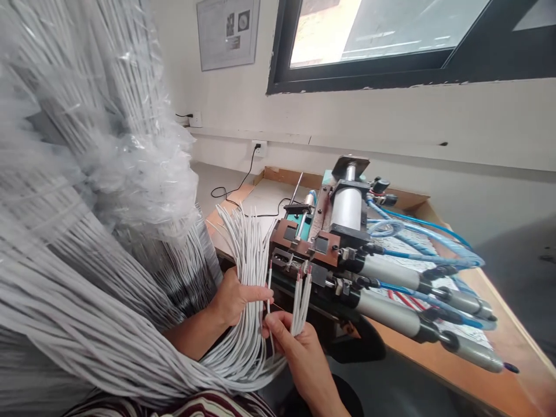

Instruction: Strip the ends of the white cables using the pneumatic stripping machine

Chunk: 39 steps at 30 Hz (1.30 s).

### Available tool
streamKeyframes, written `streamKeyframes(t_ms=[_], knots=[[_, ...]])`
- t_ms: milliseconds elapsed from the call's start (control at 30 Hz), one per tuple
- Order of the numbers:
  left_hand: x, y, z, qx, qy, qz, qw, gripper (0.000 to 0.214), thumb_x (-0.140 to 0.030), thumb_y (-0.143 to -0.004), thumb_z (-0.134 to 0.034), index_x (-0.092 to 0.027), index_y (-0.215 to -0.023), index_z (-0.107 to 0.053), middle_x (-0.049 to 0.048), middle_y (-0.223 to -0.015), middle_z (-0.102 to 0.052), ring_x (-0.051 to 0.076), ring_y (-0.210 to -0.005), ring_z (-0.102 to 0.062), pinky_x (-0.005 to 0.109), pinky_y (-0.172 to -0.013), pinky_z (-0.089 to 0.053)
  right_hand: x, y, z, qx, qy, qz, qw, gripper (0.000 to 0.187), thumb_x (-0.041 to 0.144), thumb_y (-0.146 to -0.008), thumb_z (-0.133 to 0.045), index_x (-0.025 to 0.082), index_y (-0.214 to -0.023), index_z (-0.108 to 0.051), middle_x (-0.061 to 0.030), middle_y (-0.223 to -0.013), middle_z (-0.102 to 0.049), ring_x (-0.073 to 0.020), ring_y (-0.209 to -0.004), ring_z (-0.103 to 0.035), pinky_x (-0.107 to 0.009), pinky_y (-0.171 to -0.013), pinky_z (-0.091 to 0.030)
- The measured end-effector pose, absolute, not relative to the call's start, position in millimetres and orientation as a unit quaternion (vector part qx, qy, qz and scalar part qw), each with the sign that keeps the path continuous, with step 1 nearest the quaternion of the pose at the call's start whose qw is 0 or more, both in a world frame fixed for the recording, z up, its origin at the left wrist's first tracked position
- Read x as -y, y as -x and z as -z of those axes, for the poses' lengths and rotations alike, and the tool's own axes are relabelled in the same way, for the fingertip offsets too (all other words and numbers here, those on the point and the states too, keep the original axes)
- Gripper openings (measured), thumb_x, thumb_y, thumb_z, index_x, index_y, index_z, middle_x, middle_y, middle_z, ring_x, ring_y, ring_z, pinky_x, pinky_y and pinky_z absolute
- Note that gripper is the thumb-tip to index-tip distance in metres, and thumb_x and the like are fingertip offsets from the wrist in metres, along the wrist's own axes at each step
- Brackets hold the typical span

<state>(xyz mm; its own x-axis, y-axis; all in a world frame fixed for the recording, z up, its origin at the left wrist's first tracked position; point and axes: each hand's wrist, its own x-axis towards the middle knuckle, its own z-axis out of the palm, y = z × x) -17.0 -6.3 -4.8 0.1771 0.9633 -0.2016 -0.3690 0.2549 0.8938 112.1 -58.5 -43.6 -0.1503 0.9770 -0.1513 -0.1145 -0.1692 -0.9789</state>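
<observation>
My left hand is closed round a thick bundle of white-grey cables, its thumb and index finger reaching toward a single cable. That cable stands upright with a reddish tip. My right hand pinches it lower down between thumb and index finger. The same hand also holds a small bunch of cables, whose ends show reddish inner wires. Both hands are just in front of a pneumatic machine with brown plates and a metal clamp area. The right hand's other fingers are partly hidden.
Large masses of cables in clear plastic wrap hang at the left. Silver air cylinders with blue hoses extend right over the wooden-edged table. A black power cord runs to the wall outlet.
</observation>
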Motion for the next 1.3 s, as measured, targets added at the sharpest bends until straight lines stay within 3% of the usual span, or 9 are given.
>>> streamKeyframes(t_ms=[100,233,300,433,667,867,1133,1300], knots=[[11.6,23.6,2.7,-0.405,-0.344,-0.507,0.679,0.022,-0.013,-0.048,-0.072,-0.011,-0.068,-0.062,-0.0017,-0.054,-0.058,0.013,-0.049,-0.058,0.025,-0.048,-0.045,69.5,-114.0,39.1,0.471,0.473,-0.625,0.404,0.036,0.047,-0.071,-0.058,0.015,-0.056,-0.060,0.0054,-0.044,-0.031,-0.0078,-0.044,-0.022,-0.023,-0.043,-0.014],[20.5,31.5,0.5,-0.349,-0.337,-0.427,0.763,0.017,-0.016,-0.053,-0.067,-0.008,-0.067,-0.064,0.0061,-0.059,-0.065,0.015,-0.049,-0.060,0.023,-0.043,-0.044,79.2,-105.7,33.3,0.450,0.472,-0.620,0.437,0.040,0.047,-0.072,-0.058,0.015,-0.048,-0.051,0.0048,-0.045,-0.032,-0.0078,-0.045,-0.022,-0.023,-0.043,-0.014],[26.2,32.4,0.9,-0.316,-0.333,-0.422,0.782,0.015,-0.016,-0.053,-0.065,-0.009,-0.065,-0.062,0.0039,-0.050,-0.062,0.013,-0.040,-0.056,0.023,-0.038,-0.042,82.8,-101.9,34.2,0.450,0.464,-0.619,0.446,0.037,0.046,-0.071,-0.059,0.015,-0.053,-0.055,0.0047,-0.046,-0.032,-0.0078,-0.046,-0.023,-0.023,-0.043,-0.015],[35.7,29.2,2.4,-0.313,-0.323,-0.464,0.763,0.018,-0.011,-0.049,-0.063,-0.012,-0.066,-0.058,-0.0040,-0.040,-0.053,0.011,-0.030,-0.049,0.021,-0.032,-0.036,95.3,-104.5,45.8,0.432,0.472,-0.622,0.451,0.031,0.046,-0.070,-0.061,0.014,-0.070,-0.062,0.0048,-0.049,-0.033,-0.0081,-0.047,-0.024,-0.022,-0.043,-0.017],[14.4,34.0,-7.6,-0.369,-0.306,-0.507,0.716,0.019,-0.013,-0.049,-0.063,-0.012,-0.067,-0.057,-0.0031,-0.040,-0.054,0.012,-0.034,-0.051,0.021,-0.034,-0.036,113.4,-128.6,56.2,0.348,0.536,-0.592,0.490,0.033,0.048,-0.058,-0.070,0.015,-0.062,-0.064,0.0030,-0.047,-0.038,-0.0090,-0.046,-0.030,-0.022,-0.042,-0.024],[-2.3,29.2,-15.8,-0.423,-0.328,-0.550,0.641,0.015,-0.016,-0.053,-0.068,-0.012,-0.065,-0.060,-0.0018,-0.048,-0.059,0.012,-0.044,-0.056,0.022,-0.041,-0.041,79.8,-127.7,48.1,0.313,0.502,-0.543,0.596,0.030,0.046,-0.068,-0.063,0.016,-0.070,-0.061,0.0023,-0.048,-0.045,-0.0098,-0.047,-0.034,-0.022,-0.044,-0.027],[0.6,19.5,-7.0,-0.464,-0.336,-0.504,0.646,0.016,-0.018,-0.052,-0.073,-0.010,-0.063,-0.066,0.0027,-0.056,-0.066,0.017,-0.053,-0.062,0.026,-0.051,-0.048,40.0,-111.5,46.0,0.244,0.478,-0.573,0.619,0.031,0.045,-0.068,-0.063,0.014,-0.069,-0.059,0.0036,-0.048,-0.045,-0.0071,-0.044,-0.029,-0.021,-0.042,-0.020],[-4.5,18.9,-8.1,-0.469,-0.330,-0.518,0.635,0.019,-0.018,-0.050,-0.073,-0.012,-0.066,-0.065,0.0003,-0.055,-0.064,0.017,-0.052,-0.063,0.026,-0.052,-0.049,29.9,-113.1,46.7,0.215,0.464,-0.602,0.613,0.030,0.044,-0.066,-0.065,0.014,-0.068,-0.060,0.0050,-0.044,-0.042,-0.0055,-0.040,-0.023,-0.020,-0.040,-0.013]])
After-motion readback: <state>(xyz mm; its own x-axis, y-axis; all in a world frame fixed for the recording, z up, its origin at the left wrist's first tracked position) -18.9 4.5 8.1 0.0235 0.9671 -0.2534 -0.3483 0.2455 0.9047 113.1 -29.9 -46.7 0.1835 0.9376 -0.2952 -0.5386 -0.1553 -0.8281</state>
